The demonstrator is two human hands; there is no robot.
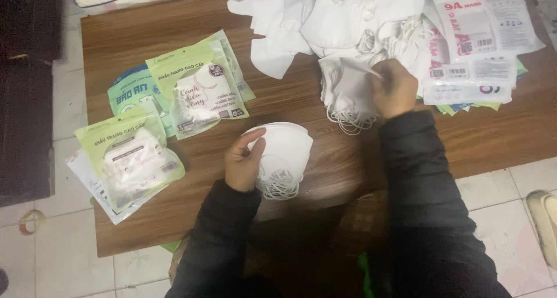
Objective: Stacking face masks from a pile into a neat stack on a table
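1. One low wooden table [325, 176] carries everything I work with; it sits on a pale tiled floor [64, 257], and my dark sleeves hide part of its near edge.
2. A loose heap of white masks [342, 14] fills the far side, spread within reach of my right arm. Its top is cut off by the frame.
3. Sealed green packets [197, 89] lie overlapped on the left, well apart from the heap; flat white pouches [476, 43] are piled far right.
4. My left hand [243, 162] clasps a stack of folded masks [284, 156] near the table's middle, thumb over the edge, probably to keep the layers aligned; their ear loops dangle toward me.
5. My right hand [394, 89] pinches a single mask [348, 95] at the heap's near edge, fingers closed on it. The fingertips are blurred.
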